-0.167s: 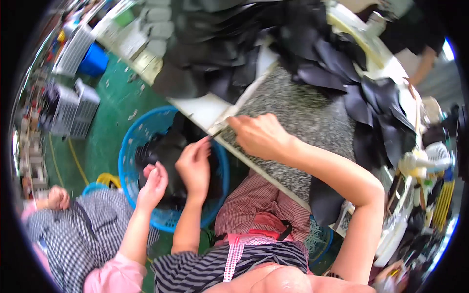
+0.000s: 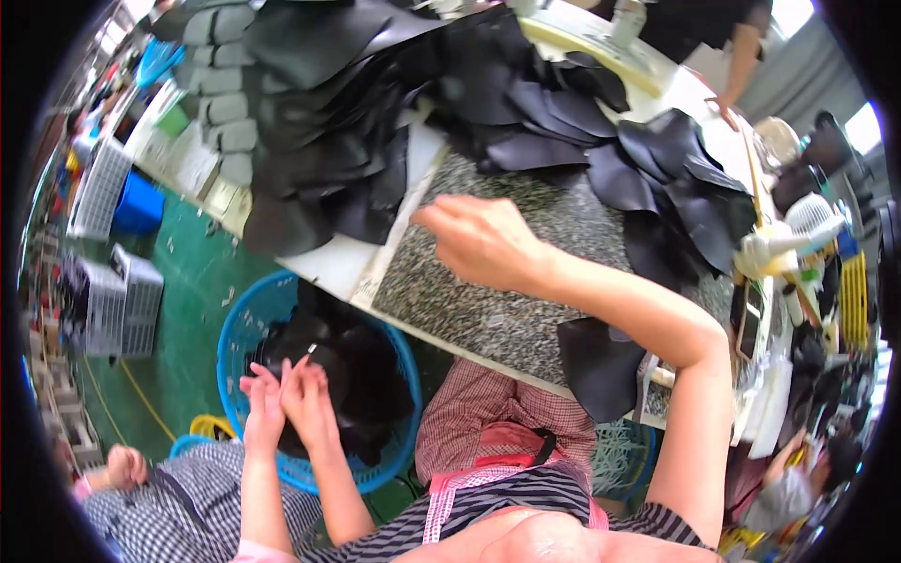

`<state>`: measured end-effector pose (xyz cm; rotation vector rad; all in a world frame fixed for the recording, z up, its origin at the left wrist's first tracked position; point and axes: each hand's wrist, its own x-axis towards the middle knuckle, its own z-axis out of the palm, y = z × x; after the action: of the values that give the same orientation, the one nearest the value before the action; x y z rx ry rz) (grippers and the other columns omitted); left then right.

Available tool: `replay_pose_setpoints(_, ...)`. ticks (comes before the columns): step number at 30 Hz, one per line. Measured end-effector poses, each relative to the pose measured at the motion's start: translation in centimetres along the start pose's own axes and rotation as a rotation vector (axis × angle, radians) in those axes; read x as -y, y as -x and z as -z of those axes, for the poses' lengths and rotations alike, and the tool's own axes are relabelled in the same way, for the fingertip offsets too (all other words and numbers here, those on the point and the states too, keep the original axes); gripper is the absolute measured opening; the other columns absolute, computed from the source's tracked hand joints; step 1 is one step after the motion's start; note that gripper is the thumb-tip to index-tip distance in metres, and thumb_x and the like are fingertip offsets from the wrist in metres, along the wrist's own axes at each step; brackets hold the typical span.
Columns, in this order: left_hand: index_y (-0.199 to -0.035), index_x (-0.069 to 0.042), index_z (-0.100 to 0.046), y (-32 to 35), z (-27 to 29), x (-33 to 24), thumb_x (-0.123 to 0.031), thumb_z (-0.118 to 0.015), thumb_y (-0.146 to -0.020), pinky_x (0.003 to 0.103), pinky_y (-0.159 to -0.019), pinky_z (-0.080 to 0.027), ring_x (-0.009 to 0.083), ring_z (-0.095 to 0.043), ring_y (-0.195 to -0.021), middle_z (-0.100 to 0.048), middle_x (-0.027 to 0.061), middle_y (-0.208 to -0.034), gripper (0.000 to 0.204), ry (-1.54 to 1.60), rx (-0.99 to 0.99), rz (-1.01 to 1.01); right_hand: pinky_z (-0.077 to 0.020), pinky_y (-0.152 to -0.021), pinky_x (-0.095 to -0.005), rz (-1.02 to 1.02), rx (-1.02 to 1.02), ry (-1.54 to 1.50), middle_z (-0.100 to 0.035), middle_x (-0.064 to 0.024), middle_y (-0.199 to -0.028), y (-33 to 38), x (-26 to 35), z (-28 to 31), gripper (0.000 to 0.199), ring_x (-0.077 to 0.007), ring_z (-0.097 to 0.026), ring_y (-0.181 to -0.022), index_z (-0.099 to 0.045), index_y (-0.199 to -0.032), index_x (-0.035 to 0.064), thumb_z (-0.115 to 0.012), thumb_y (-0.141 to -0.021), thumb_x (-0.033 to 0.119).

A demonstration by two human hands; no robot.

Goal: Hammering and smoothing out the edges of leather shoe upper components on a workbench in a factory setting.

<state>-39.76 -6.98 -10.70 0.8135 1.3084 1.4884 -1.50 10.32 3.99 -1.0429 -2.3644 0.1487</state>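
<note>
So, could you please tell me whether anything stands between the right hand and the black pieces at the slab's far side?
Nothing visible does: between the right hand and the black pieces there is only bare speckled slab. A co-worker's hand is well off to the left, beside the left hand.

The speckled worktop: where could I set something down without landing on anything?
The worktop has two bare patches: one in front of the right hand, between the pale strip and the black piece at the front edge; another beyond the right forearm, reaching the heaped black pieces. Those crowd the back and right side.
</note>
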Motion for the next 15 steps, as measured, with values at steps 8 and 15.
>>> replay_pose_setpoints(8, -0.125, -0.004, -0.064, -7.5, 19.1, -4.9, -0.012, -0.051, -0.107, 0.037, -0.107, -0.049, 0.0280, -0.045, -0.137, -0.059, 0.0104, -0.143, 0.023, 0.944, 0.268, 0.475, -0.0536, -0.086, -0.0434, -0.271, -0.257, 0.241, -0.065, -0.0111, -0.097, 6.0, -7.0, 10.6, 0.019, -0.0314, -0.064, -0.098, -0.067, -0.103, 0.0059, -0.063, -0.086, 0.010)
replay_pose_setpoints(15, -0.125, 0.002, -0.066, -8.2, 17.3, -9.0, -0.008, -0.054, -0.103, 0.045, -0.119, -0.040, 0.0300, -0.046, -0.142, -0.063, 0.0184, -0.135, 0.026, 1.500, 0.275, 1.042, -0.0536, -0.078, -0.0408, -0.606, -0.404, 0.444, -0.064, -0.0129, -0.094, 16.6, -8.0, 19.8, 0.017, -0.0309, -0.067, -0.084, -0.069, -0.107, 0.0061, -0.059, -0.093, 0.008)
